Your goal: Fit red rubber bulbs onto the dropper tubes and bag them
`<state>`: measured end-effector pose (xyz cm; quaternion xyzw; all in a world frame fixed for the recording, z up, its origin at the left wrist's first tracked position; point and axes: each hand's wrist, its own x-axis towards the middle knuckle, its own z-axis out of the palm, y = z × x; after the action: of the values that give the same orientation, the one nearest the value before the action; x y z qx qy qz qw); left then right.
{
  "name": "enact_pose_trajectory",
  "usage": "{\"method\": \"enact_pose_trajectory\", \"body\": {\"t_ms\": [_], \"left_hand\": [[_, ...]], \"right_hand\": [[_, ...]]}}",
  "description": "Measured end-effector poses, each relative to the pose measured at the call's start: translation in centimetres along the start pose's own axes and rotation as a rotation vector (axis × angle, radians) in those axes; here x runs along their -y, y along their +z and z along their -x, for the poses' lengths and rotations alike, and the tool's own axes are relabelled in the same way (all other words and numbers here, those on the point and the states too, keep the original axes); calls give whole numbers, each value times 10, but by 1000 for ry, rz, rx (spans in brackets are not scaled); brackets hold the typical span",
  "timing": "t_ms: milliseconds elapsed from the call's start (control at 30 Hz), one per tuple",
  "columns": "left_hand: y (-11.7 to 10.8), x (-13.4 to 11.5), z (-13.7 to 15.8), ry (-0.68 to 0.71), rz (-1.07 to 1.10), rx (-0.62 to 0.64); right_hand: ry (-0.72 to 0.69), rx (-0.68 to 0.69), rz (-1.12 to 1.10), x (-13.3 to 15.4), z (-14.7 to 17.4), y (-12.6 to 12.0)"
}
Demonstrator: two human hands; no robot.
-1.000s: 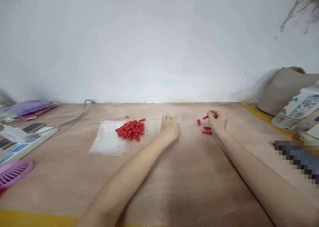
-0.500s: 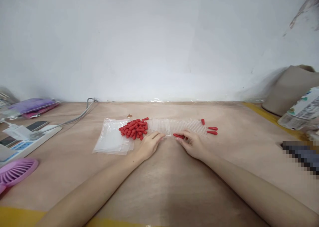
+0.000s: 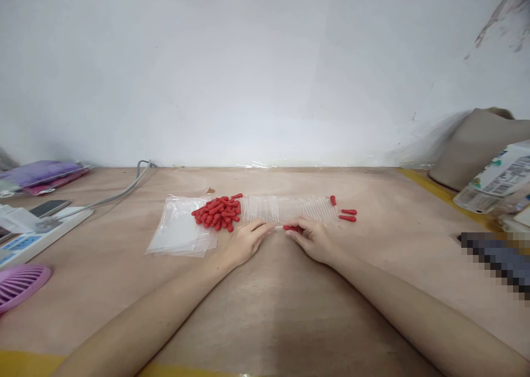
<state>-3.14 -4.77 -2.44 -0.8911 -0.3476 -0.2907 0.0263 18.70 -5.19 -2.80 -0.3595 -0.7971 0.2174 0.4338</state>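
I see the left hand (image 3: 248,239) pinching one clear tube (image 3: 279,228), and the right hand (image 3: 313,240) pinching a red cap (image 3: 291,228) beside it. From them, the tube row (image 3: 285,207) blocks twelve o'clock; the red pile (image 3: 217,214), then bags (image 3: 176,228), occupy nine; a bottle (image 3: 492,178) leans far toward three.
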Motion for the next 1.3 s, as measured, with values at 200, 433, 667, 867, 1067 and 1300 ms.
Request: {"method": "enact_pose_trajectory", "body": {"t_ms": [200, 433, 667, 867, 1067, 1300], "left_hand": [[2, 0, 1, 63, 59, 8], [-1, -2, 1, 110, 13, 22], [2, 1, 1, 207, -27, -15], [0, -5, -3, 301, -189, -17], [-1, -10, -6, 337, -252, -25], [0, -12, -3, 125, 67, -114]], "right_hand": [[-21, -7, 15, -4, 1, 1], [-129, -19, 35, -5, 3, 1], [-200, -5, 106, -3, 3, -1], [-310, -11, 260, -9, 5, -1], [-410, -10, 401, -14, 4, -1], [-152, 8, 97, -6, 1, -12]]}}
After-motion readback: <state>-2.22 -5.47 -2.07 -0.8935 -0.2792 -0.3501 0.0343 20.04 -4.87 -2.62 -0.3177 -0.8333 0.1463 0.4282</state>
